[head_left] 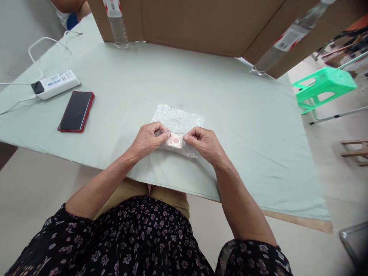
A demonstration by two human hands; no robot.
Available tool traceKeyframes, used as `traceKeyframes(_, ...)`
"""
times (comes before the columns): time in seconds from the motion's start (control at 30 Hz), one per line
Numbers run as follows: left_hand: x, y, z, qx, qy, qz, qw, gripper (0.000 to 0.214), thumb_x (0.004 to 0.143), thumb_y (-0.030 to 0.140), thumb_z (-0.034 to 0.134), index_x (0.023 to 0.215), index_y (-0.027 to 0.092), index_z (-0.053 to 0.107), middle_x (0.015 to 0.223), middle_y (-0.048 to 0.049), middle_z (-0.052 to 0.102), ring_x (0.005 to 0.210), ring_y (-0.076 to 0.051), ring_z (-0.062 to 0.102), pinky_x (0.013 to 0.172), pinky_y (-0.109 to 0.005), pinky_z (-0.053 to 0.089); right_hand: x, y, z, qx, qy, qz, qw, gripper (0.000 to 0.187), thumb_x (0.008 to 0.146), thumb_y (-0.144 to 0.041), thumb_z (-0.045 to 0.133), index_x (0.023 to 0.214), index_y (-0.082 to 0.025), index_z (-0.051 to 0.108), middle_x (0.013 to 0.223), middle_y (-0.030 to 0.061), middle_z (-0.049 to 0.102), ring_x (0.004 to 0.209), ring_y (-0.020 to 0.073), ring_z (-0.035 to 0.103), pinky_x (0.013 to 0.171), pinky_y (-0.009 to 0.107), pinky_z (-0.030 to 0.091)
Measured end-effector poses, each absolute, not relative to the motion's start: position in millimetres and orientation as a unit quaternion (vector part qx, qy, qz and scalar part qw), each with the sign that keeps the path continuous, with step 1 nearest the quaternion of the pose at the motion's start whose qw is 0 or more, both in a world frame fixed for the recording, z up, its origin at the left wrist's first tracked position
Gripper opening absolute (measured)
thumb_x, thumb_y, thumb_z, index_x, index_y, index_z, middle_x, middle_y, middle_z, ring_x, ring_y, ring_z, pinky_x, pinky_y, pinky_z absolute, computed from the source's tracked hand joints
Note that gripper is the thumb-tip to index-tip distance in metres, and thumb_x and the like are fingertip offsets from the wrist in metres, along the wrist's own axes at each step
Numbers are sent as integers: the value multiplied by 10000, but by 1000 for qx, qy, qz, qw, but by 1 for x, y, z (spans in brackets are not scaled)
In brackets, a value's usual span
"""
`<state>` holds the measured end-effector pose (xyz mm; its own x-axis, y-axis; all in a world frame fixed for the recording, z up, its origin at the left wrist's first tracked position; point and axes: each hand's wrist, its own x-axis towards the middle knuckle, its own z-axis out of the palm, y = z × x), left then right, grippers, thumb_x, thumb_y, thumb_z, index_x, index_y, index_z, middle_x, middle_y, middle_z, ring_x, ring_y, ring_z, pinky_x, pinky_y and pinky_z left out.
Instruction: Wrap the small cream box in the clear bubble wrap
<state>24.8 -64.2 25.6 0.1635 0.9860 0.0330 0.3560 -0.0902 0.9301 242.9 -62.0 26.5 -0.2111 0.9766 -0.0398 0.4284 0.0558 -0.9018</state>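
Cables [15,83], white and thin, run at the far left to a white box [59,85] with a dark end and a printed label. Just beside it lies a dark-screened phone [76,111] in a red case. Farther back, a clear bottle [117,28] stands against brown cardboard [189,27]. Near the front edge of the pale green tablecloth [138,80], the left hand [149,138] pinches the left side of a small pale item [174,141] with pinkish markings, its thumb on top. That item sits between the 2 hands, over a sheet of bubble wrap [178,119]. The right hand [204,142] pinches its right side, thumb likewise on top. Beyond, a 2nd bottle [290,40] stands by the cardboard; a green stool [327,84] is past the table's right edge.
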Motion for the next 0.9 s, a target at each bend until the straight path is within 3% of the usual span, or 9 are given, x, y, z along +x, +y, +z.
traceKeyframes(0.23, 29, -62, 21, 633, 531, 387, 409, 112, 767, 251, 678, 688, 179, 645, 723, -7, 688, 670, -132, 580, 626, -259, 455, 246, -62, 20, -552, -673, 399, 290, 215, 833, -346, 667, 688, -203, 601, 627, -25, 549, 597, 127, 474, 580, 288, 379)
traceKeyframes(0.33, 30, -64, 21, 633, 529, 389, 411, 109, 768, 246, 674, 690, 176, 643, 713, -1, 675, 673, -129, 576, 629, -254, 449, 247, -71, 25, -560, -716, 249, 333, 105, 865, -299, 651, 803, -215, 645, 828, 32, 677, 788, 196, 596, 721, 344, 450)
traceKeyframes(0.43, 30, -64, 21, 632, 536, 380, 412, 113, 769, 252, 672, 699, 167, 645, 698, 7, 662, 655, -118, 557, 622, -246, 434, 241, -87, 36, -519, -773, 51, 361, 96, 935, -244, 586, 933, -222, 680, 1044, 72, 718, 991, 248, 611, 873, 415, 442)
traceKeyframes(0.57, 31, -63, 17, 639, 532, 380, 404, 137, 768, 277, 664, 700, 162, 637, 675, 19, 636, 638, -110, 532, 613, -242, 412, 225, -102, 41, -392, -887, -9, 245, 178, 968, -179, 532, 1064, -182, 682, 1075, 96, 731, 997, 253, 608, 868, 408, 452)
traceKeyframes(0.7, 25, -61, 22, 651, 539, 352, 402, 190, 782, 343, 655, 732, 160, 635, 713, 9, 631, 660, -116, 522, 628, -250, 411, 215, -100, 32, -386, -905, -23, 177, 236, 990, -147, 449, 1070, -131, 670, 1074, 126, 720, 960, 252, 591, 855, 394, 451)
traceKeyframes(0.83, 5, -61, 32, 662, 535, 333, 406, 335, 734, 380, 707, 980, 165, 632, 884, -11, 645, 809, -150, 587, 710, -265, 461, 215, -97, 29, -397, -902, -33, 165, 253, 1011, -154, 421, 1078, -146, 664, 1066, 103, 711, 927, 236, 558, 850, 373, 414)
traceKeyframes(0.9, -6, -61, 34, 663, 551, 306, 405, 380, 743, 342, 681, 1076, 171, 614, 810, 13, 596, 750, -142, 565, 669, -260, 444, 214, -96, 31, -400, -903, -40, 151, 241, 1006, -162, 442, 1116, -167, 656, 1058, 85, 702, 910, 230, 533, 852, 372, 385)
